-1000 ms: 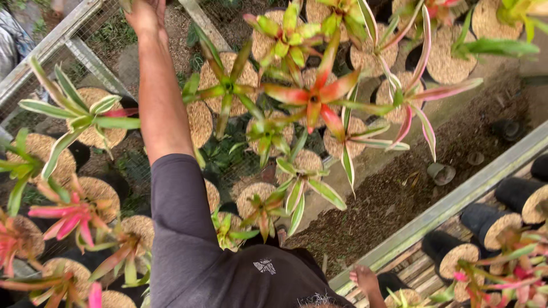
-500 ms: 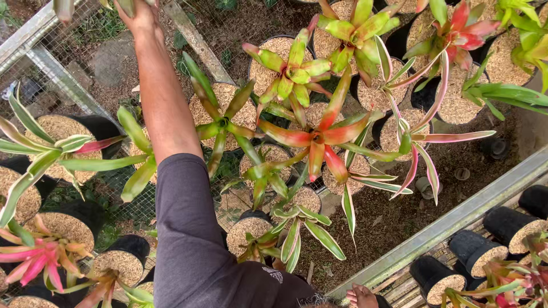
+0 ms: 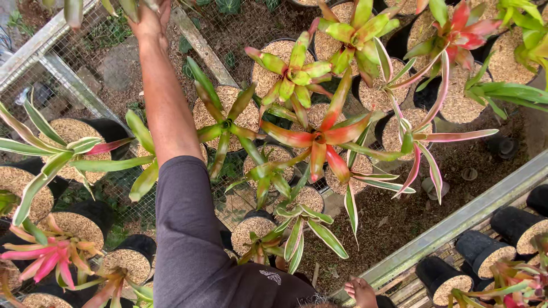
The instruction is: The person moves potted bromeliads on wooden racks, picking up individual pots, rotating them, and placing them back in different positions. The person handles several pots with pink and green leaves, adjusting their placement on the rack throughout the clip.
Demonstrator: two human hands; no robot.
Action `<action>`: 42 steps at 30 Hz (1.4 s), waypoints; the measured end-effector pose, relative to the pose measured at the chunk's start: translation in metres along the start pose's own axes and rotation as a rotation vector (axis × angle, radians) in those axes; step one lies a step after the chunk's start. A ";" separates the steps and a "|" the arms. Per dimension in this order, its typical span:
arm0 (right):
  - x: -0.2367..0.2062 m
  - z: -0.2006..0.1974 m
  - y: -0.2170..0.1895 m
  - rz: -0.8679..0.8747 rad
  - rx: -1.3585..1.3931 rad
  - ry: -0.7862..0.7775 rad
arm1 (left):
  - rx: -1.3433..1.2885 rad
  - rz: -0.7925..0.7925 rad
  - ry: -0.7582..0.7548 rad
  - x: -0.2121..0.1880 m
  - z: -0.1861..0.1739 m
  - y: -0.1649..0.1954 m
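At the far left, black pots [image 3: 97, 219] filled with pale husk stand on a wire mesh bench [image 3: 68, 85], one carrying a pink-hearted bromeliad [image 3: 43, 256] and another a long-leaved green plant with cream edges [image 3: 48, 159]. Just right of these, a long bare arm in a dark grey sleeve [image 3: 188, 239] stretches up the picture; it looks to be the left arm, though the shoulder is out of view. The left hand [image 3: 149, 23] at its end reaches the top edge among green leaves [image 3: 128, 7] hanging there; the fingers are cut off by the frame, so I cannot tell whether its grip is clenched on a leaf or released. Beside the forearm sits a green bromeliad [image 3: 225, 122] in a husk-filled pot, and further right a red-and-orange-centred bromeliad [image 3: 319, 140] spreads over several pots, with a yellow-green one [image 3: 294, 71] behind it. Toward the upper right come a red-tipped plant [image 3: 456, 28] and a striped pink-and-white one [image 3: 416, 137], above bare dark soil [image 3: 399, 222]. A pale metal rail [image 3: 462, 219] runs slantwise across the lower right, with more black pots [image 3: 514, 228] beyond it. At the bottom edge a small part of the right hand [image 3: 361, 291] shows near the rail, touching nothing that can be seen; its grip cannot be made out
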State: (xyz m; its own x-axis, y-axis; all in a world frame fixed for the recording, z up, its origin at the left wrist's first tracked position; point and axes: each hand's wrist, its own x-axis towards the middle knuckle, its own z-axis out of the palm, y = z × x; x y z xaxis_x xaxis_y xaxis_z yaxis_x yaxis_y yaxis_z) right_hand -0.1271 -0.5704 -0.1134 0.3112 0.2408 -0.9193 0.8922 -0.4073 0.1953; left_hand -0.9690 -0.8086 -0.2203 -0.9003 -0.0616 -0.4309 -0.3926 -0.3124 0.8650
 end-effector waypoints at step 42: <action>-0.005 0.213 0.502 -0.901 0.390 0.383 | 0.934 -0.031 -1.644 -0.884 -0.205 -0.191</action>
State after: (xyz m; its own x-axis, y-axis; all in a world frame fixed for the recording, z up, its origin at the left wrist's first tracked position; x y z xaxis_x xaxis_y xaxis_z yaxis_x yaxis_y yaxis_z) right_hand 0.2499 -0.9639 -0.0830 -0.2710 0.8302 -0.4872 0.6993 -0.1780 -0.6923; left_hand -0.0596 -0.8886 -0.0569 0.0693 0.9531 -0.2947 0.1360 0.2837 0.9492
